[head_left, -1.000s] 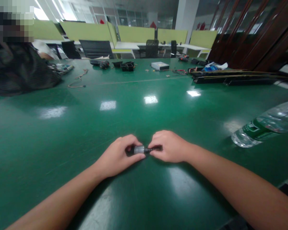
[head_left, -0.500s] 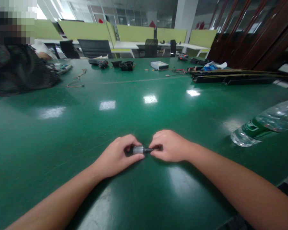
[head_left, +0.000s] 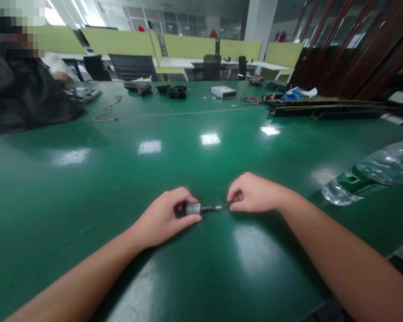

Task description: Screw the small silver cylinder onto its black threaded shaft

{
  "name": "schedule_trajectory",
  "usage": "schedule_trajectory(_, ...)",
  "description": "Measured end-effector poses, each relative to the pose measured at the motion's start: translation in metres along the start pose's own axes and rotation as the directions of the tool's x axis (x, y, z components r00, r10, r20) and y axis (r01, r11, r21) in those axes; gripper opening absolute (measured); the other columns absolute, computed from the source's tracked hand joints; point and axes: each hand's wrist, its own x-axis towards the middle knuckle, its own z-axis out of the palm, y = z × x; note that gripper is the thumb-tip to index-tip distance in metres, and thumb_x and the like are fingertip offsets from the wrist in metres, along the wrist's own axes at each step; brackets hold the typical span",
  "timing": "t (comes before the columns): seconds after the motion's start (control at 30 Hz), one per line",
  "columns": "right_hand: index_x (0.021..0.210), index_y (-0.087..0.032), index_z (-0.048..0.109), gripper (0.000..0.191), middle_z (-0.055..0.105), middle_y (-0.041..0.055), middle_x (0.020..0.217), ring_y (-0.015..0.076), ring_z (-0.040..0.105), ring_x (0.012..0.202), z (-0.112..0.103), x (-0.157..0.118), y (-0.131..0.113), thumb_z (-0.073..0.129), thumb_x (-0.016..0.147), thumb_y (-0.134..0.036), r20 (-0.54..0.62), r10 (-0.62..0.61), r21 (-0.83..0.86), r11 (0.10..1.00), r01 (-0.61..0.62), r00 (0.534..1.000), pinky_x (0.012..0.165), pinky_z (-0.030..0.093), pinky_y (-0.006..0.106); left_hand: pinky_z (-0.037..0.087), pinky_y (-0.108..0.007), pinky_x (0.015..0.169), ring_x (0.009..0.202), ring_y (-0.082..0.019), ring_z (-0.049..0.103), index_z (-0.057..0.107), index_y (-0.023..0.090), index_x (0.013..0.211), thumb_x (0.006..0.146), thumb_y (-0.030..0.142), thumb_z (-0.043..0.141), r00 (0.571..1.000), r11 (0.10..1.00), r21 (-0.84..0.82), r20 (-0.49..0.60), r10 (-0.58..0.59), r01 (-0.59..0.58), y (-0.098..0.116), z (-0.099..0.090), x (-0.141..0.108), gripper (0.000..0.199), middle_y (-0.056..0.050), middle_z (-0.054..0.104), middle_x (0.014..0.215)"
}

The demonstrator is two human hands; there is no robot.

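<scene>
On the green table, my left hand (head_left: 170,214) grips a small cylindrical part (head_left: 193,209) with a grey metallic body and a thin dark shaft that ends in a silver tip. It lies on its side with the shaft pointing right. The body's left end is hidden inside my fingers. Just beyond the tip, my right hand (head_left: 251,194) pinches a tiny dark piece (head_left: 228,204) between thumb and fingertips. A narrow gap separates this piece from the shaft. What the piece is I cannot make out.
A clear plastic bottle with a green label (head_left: 362,179) lies at the right. Along the far edge are black parts (head_left: 177,91), a grey box-shaped drive (head_left: 223,92), a loose cable (head_left: 107,112) and long black strips (head_left: 298,108). A dark mesh bag or chair back (head_left: 30,98) stands at the left, near a person.
My right hand has moved to the right and slightly up, away from the shaft, with the tiny dark piece. The silver tip now shows. My left hand has stayed in place.
</scene>
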Motion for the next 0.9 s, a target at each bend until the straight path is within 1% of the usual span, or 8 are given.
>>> schedule_trajectory(0.13, 0.088, -0.017, 0.079, 0.014, 0.073, 0.0001, 0.074, 0.0100, 0.062, 0.064, 0.005, 0.002, -0.002, 0.072, 0.078, -0.022, 0.011, -0.018, 0.047, 0.999, 0.017, 1.000, 0.059, 0.043, 0.021, 0.043, -0.028, 0.069, 0.075, -0.017, 0.057, 0.066, 0.021, 0.095, 0.084, 0.044, 0.072, 1.000, 1.000, 0.005, -0.003, 0.006, -0.006, 0.000, 0.000, 0.000, 0.026, -0.001, 0.065, 0.087)
schedule_trajectory(0.2, 0.089, -0.017, 0.079, 0.014, 0.073, 0.0005, 0.075, 0.0102, 0.062, 0.064, 0.010, 0.004, -0.003, 0.072, 0.079, -0.023, -0.001, -0.037, 0.060, 0.997, 0.037, 0.999, 0.059, 0.043, 0.021, 0.043, -0.028, 0.068, 0.074, -0.017, 0.057, 0.066, 0.021, 0.095, 0.084, 0.044, 0.072, 1.000, 1.000, 0.005, 0.001, 0.008, -0.008, 0.000, 0.000, 0.001, 0.026, -0.001, 0.065, 0.087)
schedule_trajectory(0.33, 0.094, -0.016, 0.079, 0.016, 0.074, 0.0028, 0.081, 0.0113, 0.063, 0.068, 0.025, 0.012, -0.008, 0.074, 0.081, -0.025, -0.084, -0.073, 0.101, 0.992, 0.081, 0.994, 0.064, 0.045, 0.022, 0.043, -0.028, 0.067, 0.073, -0.017, 0.057, 0.066, 0.021, 0.094, 0.083, 0.043, 0.073, 1.000, 1.000, 0.011, 0.002, 0.003, -0.003, 0.000, 0.000, 0.001, 0.025, -0.001, 0.064, 0.085)
schedule_trajectory(0.4, 0.097, -0.016, 0.079, 0.019, 0.073, 0.0030, 0.083, 0.0118, 0.063, 0.072, 0.034, 0.017, -0.012, 0.076, 0.079, -0.022, -0.133, -0.116, 0.134, 0.982, 0.134, 0.984, 0.066, 0.045, 0.022, 0.042, -0.028, 0.067, 0.074, -0.017, 0.057, 0.066, 0.021, 0.094, 0.082, 0.041, 0.074, 1.000, 1.000, 0.012, -0.004, 0.001, -0.001, 0.000, 0.000, 0.000, 0.025, -0.001, 0.064, 0.085)
schedule_trajectory(0.47, 0.099, -0.017, 0.078, 0.021, 0.072, 0.0025, 0.084, 0.0120, 0.063, 0.074, 0.040, 0.021, -0.014, 0.077, 0.077, -0.019, -0.158, -0.156, 0.122, 0.977, 0.176, 0.975, 0.067, 0.045, 0.022, 0.042, -0.028, 0.067, 0.074, -0.017, 0.058, 0.067, 0.021, 0.094, 0.082, 0.041, 0.074, 1.000, 1.000, 0.015, -0.011, 0.001, 0.000, 0.000, 0.001, 0.000, 0.024, -0.001, 0.065, 0.085)
schedule_trajectory(0.57, 0.101, -0.017, 0.077, 0.022, 0.072, 0.0028, 0.086, 0.0120, 0.062, 0.074, 0.044, 0.023, -0.016, 0.074, 0.080, -0.017, -0.180, -0.166, 0.089, 0.979, 0.184, 0.970, 0.068, 0.044, 0.023, 0.042, -0.027, 0.066, 0.073, -0.017, 0.057, 0.067, 0.020, 0.095, 0.083, 0.044, 0.073, 1.000, 1.000, 0.027, -0.014, -0.001, 0.001, 0.001, 0.000, 0.000, 0.027, -0.001, 0.064, 0.084)
schedule_trajectory(0.73, 0.102, -0.015, 0.077, 0.020, 0.070, 0.0046, 0.088, 0.0128, 0.061, 0.076, 0.044, 0.021, -0.018, 0.070, 0.083, -0.019, -0.188, -0.205, 0.024, 0.977, 0.213, 0.961, 0.070, 0.044, 0.023, 0.041, -0.028, 0.066, 0.071, -0.016, 0.057, 0.068, 0.021, 0.097, 0.092, 0.046, 0.062, 1.000, 1.000, 0.008, 0.005, -0.002, 0.002, 0.002, -0.001, 0.000, 0.027, 0.000, 0.064, 0.081)
schedule_trajectory(0.9, 0.103, -0.016, 0.077, 0.020, 0.071, 0.0060, 0.091, 0.0156, 0.061, 0.082, 0.045, 0.021, -0.020, 0.068, 0.086, -0.021, -0.190, -0.231, -0.044, 0.973, 0.226, 0.954, 0.075, 0.044, 0.026, 0.042, -0.029, 0.069, 0.075, -0.017, 0.059, 0.068, 0.022, 0.099, 0.085, 0.043, 0.071, 1.000, 0.999, 0.051, 0.017, 0.018, -0.019, 0.001, 0.000, 0.001, 0.026, 0.000, 0.067, 0.086)
